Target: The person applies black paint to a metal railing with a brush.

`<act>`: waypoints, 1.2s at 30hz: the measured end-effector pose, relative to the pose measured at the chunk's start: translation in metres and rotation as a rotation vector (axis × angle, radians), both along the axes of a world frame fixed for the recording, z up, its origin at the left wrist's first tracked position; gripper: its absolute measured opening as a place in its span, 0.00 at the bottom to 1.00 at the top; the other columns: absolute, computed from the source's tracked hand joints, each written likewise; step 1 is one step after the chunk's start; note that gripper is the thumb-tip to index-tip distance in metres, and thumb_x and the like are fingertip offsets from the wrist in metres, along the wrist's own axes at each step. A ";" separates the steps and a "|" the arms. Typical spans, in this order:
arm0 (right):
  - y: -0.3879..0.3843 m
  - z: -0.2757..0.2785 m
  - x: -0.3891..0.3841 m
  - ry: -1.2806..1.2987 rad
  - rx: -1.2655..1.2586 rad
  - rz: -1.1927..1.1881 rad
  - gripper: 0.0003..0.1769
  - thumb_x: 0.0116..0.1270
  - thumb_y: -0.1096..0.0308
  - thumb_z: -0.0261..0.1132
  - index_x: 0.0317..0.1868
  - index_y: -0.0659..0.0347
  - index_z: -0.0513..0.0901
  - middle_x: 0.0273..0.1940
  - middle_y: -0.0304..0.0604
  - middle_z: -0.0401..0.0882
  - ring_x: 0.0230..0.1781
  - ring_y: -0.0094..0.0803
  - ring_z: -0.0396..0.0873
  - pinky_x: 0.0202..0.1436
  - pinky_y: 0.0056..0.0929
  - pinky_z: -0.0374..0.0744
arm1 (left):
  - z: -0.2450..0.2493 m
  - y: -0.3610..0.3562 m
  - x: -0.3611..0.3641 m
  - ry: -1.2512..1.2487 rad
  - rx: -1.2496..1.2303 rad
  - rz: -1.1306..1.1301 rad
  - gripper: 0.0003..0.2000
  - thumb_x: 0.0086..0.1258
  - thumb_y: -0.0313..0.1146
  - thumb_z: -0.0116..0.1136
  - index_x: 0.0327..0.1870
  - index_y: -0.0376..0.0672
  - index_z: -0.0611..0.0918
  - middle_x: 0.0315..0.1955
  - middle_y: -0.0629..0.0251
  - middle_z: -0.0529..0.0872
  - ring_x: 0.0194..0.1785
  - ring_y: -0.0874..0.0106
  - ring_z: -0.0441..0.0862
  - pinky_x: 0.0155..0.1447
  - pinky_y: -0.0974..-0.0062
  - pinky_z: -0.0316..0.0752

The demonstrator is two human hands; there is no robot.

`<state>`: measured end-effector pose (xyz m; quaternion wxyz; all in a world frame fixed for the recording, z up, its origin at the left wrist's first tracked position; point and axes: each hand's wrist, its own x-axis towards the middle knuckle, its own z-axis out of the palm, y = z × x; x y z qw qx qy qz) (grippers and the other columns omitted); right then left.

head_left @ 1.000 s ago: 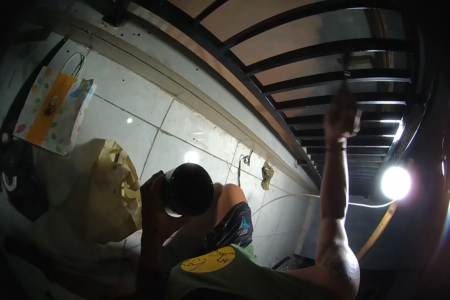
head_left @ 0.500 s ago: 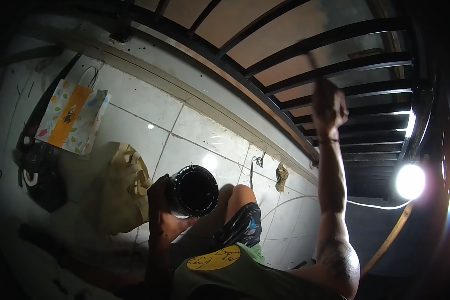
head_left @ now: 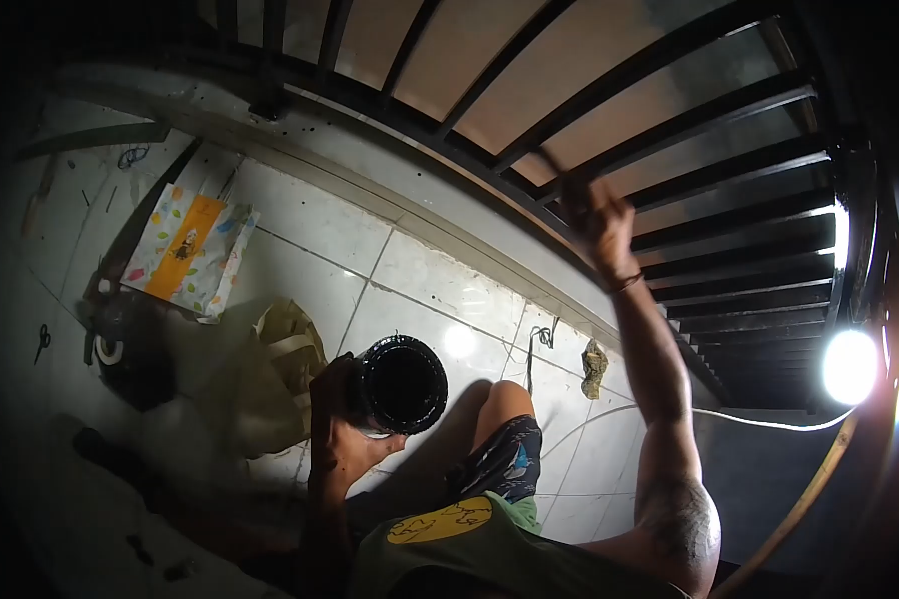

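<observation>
My left hand [head_left: 342,439] is wrapped round a can of black paint [head_left: 358,391], its open top facing up and black paint coating the rim. My right hand [head_left: 599,222] reaches up to the black metal bars [head_left: 659,125], fingers closed round a paintbrush [head_left: 551,163]. Only a dark, blurred part of the brush shows, overlapping the lower rail where the bars meet it.
A bright lamp [head_left: 850,367] with a white cable [head_left: 769,424] hangs at the right, near a wooden pole [head_left: 804,494]. On the tiled floor [head_left: 310,270] are a printed paper bag [head_left: 185,250], a beige bag [head_left: 288,374], scissors [head_left: 42,342] and a crumpled cloth [head_left: 593,369].
My right hand has moved left and slightly down along the bars, with the brush now at the lower rail. My left hand still holds the can. The view has shifted slightly.
</observation>
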<state>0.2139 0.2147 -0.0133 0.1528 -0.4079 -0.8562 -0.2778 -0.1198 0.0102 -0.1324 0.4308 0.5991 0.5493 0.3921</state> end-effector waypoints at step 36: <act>-0.035 -0.102 0.002 0.823 -0.126 -0.084 0.09 0.58 0.71 0.67 0.38 0.59 0.77 0.28 0.44 0.72 0.24 0.44 0.76 0.25 0.37 0.74 | 0.088 -0.038 0.008 0.159 0.110 0.203 0.51 0.30 0.34 0.82 0.62 0.35 0.64 0.54 0.53 0.71 0.57 0.59 0.73 0.61 0.63 0.70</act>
